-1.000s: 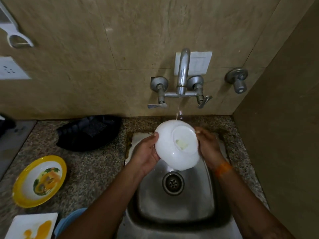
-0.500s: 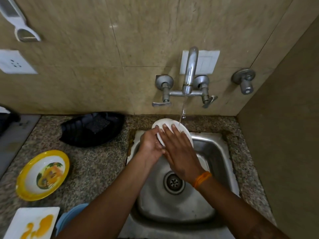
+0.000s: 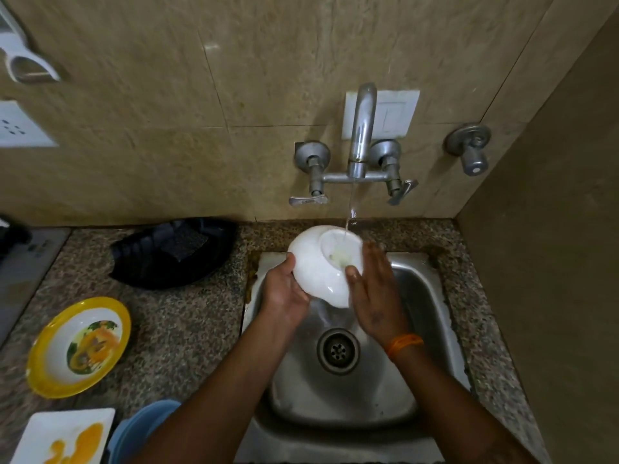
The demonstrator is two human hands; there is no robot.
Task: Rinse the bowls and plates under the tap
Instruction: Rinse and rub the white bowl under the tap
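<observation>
Speckled tabletop surrounds the steel sink, where the white bowl, base up, takes the tap stream. Left hand grips its rim; right hand presses flat-fingered. Next, probably turning it to rinse inside; the yellow bowl waits left.

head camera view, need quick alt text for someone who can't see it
Two hands hold a white bowl bottom-up under a thin stream from the wall tap, above a steel sink; the left hand grips its rim, the right hand lies flat against it. On the counter to the left wait a yellow-rimmed bowl and a stained white plate.
</observation>
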